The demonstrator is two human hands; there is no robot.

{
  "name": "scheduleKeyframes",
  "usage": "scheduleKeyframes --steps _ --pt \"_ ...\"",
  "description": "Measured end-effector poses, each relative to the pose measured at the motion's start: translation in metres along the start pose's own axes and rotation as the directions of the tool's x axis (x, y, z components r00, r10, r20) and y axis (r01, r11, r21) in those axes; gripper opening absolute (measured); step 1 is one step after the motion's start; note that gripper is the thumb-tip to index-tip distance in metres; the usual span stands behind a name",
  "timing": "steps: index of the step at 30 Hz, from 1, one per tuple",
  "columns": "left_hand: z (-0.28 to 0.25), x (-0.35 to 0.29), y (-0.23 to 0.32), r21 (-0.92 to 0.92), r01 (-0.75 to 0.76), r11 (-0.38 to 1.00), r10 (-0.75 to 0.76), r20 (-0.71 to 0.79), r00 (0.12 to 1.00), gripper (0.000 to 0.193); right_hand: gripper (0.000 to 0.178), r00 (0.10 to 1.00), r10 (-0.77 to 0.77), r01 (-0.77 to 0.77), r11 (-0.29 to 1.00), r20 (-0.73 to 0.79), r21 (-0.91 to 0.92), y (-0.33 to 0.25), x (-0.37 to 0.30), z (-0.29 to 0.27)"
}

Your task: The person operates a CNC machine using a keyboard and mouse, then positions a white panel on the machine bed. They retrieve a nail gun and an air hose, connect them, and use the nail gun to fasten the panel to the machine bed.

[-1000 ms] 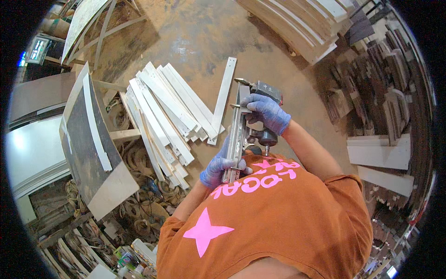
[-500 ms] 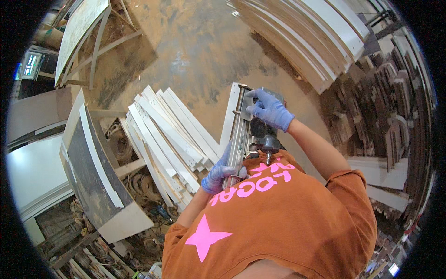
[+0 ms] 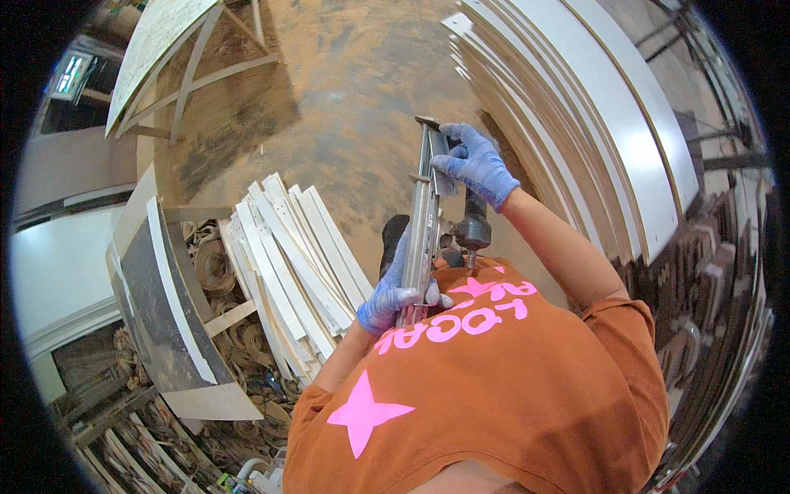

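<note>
A pneumatic nail gun [image 3: 423,226] with a long silvery magazine is held against the front of my orange shirt, its magazine slanting up and away from me. My left hand [image 3: 385,305], in a blue-white glove, is closed round the magazine's near end. Gloved the same way, my right hand [image 3: 484,171] is beside the far end. Its thumb and fingers pinch a grey, finely ribbed strip of nails [image 3: 444,175] against the magazine's side. Right of the magazine, the gun's dark handle [image 3: 473,229] is partly visible; much of the gun's body is hidden.
Left of the gun lies a pile of narrow white boards [image 3: 288,263]. A stack of large white panels [image 3: 613,107] stands at the far right. On the left are a dark board [image 3: 177,305], coiled strips [image 3: 216,265] and a wooden-legged table [image 3: 156,53]. The floor [image 3: 346,107] is dusty.
My view has turned, so the panel stack appears larger and lower. My right hand has shifted slightly at the magazine's far end. The white board behind the gun no longer shows; a dark shoe does.
</note>
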State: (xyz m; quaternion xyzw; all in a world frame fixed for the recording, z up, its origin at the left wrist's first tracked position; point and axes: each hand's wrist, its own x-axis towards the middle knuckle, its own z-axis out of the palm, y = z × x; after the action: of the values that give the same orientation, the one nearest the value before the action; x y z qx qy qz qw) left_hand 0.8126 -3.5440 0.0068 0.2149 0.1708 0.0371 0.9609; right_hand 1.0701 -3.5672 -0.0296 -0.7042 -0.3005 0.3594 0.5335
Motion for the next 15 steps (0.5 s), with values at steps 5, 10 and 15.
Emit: scheduleKeyframes --steps 5,10,15 --pt "-0.027 0.051 0.082 -0.203 -0.045 0.978 0.04 -0.03 0.999 0.096 0.054 0.935 0.354 -0.349 0.915 0.014 0.201 -0.034 0.116 0.031" --pt "-0.071 0.095 0.197 -0.156 0.035 0.987 -0.046 -0.069 0.997 0.089 0.046 0.985 0.103 -0.037 0.912 -0.141 0.408 -0.034 0.24 0.077" --pt "-0.071 0.132 0.328 -0.018 0.201 0.979 -0.201 -0.148 0.968 0.088 0.041 0.924 0.132 0.066 0.869 -0.359 0.491 -0.028 0.311 0.139"
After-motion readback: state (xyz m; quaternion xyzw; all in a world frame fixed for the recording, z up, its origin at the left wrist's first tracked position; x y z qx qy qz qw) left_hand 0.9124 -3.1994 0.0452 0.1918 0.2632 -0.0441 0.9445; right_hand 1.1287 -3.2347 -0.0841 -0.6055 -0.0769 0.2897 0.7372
